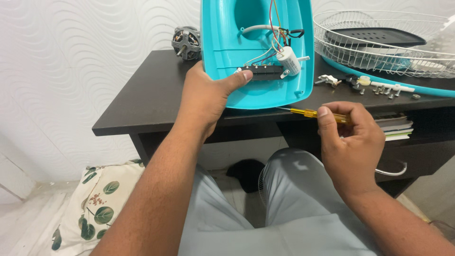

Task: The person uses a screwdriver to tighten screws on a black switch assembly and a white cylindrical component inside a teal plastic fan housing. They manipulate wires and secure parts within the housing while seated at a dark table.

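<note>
At the far left of the dark desk (142, 95) we see a small electric motor (186, 42) standing well apart from our work. Our left hand (204, 99) is clamped on the lower left edge of the turquoise fan base (227, 47), which is tipped up on the desk edge with its hollow underside facing us; the thumb lies across the rim and touches the end of the black switch block (259, 72). Just right of that block sit a white cylindrical capacitor (288, 59) and a bundle of thin wires (275, 28) running up and out of view (where they end is cut off by the top of the frame).

Our right hand (350, 137) is closed around the yellow-handled screwdriver (315, 113), below and to the right of the shell. The tool's long axis lies nearly level, its tip pointing left toward the shell's bottom edge, so the switch block lies up and to the left of the tip. The right hand is the nearer one to the tool's working end; the left only steadies the shell.

Further right lie loose small parts (374, 85) and a white wire fan guard (379, 42). The tip's exact shape is too small for us to make out, and the handle's rear is hidden in the fist.
</note>
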